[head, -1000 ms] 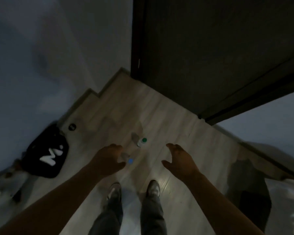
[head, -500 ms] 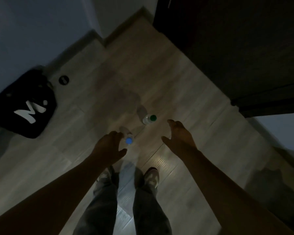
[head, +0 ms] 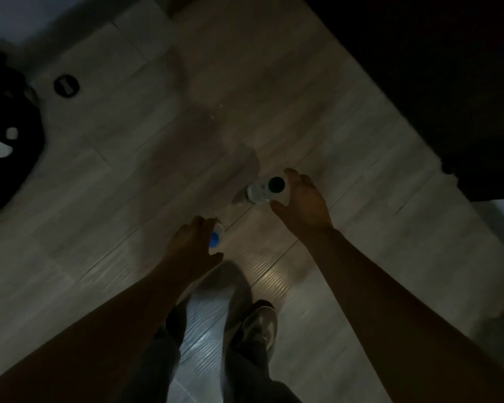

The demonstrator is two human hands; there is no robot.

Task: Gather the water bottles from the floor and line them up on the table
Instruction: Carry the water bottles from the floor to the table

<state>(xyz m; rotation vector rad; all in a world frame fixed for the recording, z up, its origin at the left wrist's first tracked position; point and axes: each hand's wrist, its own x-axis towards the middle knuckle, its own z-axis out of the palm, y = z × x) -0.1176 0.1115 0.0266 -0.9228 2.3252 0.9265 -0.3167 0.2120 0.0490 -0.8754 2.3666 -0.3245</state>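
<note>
Blue-capped bottle (head: 216, 238) and green-capped bottle (head: 264, 190) both stand upright on the pale plank floor (head: 128, 175), just beyond the person's shoe (head: 259, 324), the green one farther and to the right. At the far left edge lies a black bag (head: 3, 126) with white marks, and beside it to the right a small black disc (head: 66, 85). The left hand (head: 189, 248) is wrapped round the first bottle from its left side, fingers far and thumb near, so only the blue cap and a sliver of clear shoulder show. The right hand (head: 303, 203) curls round the green-capped bottle from the right, index finger on the far side and thumb on the near side of its shoulder. Its body is clear, but the dim light hides how full it is. Dark furniture (head: 448, 82) fills the far right. Half a second ago both hands hung spread and short of the bottles; now each has closed on one. The bag has slid toward the left edge of view.
</note>
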